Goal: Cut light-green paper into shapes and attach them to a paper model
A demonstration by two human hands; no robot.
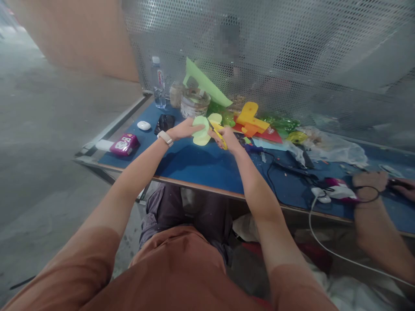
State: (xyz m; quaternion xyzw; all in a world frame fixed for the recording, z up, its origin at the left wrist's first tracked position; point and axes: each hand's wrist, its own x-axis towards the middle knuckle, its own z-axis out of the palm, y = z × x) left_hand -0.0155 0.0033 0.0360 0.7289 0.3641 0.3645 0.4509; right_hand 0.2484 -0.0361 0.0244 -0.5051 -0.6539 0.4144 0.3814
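Note:
My left hand (184, 129) is closed on the left edge of a pale green and yellow paper piece (201, 130) with rounded lobes like a flower. Yellow-handled scissors (219, 134) sit in my right hand (226, 136), its fingers wrapped round the handles. The dark blades reach up and left against the paper, between its lobes. Both hands are above the blue tabletop (204, 166), close together. Just behind the paper stands a round, whitish container (195, 103), and a light green sheet (205, 82) leans behind that.
Left on the table are a water bottle (158, 84), black phone (164, 124), white case (144, 125) and purple box (125, 144). Orange-yellow cut shapes (251, 119), a plastic bag (337, 147) and cables lie right. Another person's hand (369, 180) works at far right. Perforated metal (275, 52) stands behind.

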